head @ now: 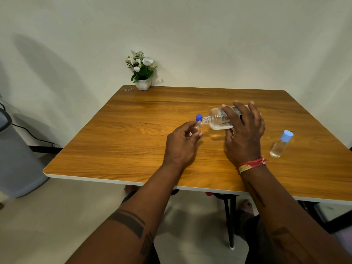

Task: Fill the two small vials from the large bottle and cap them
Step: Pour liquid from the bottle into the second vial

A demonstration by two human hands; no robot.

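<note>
Plain off-white wall, soft shadows at left. Wooden table with white edge, black legs. Potted white flowers at its far left corner. Grey bin on pale floor.

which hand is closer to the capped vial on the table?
Right. The right hand holds the large bottle just left of the capped vial; the left hand, gripping the open vial, is farther left.

Capped vial right of tilted bottle on table.
</note>
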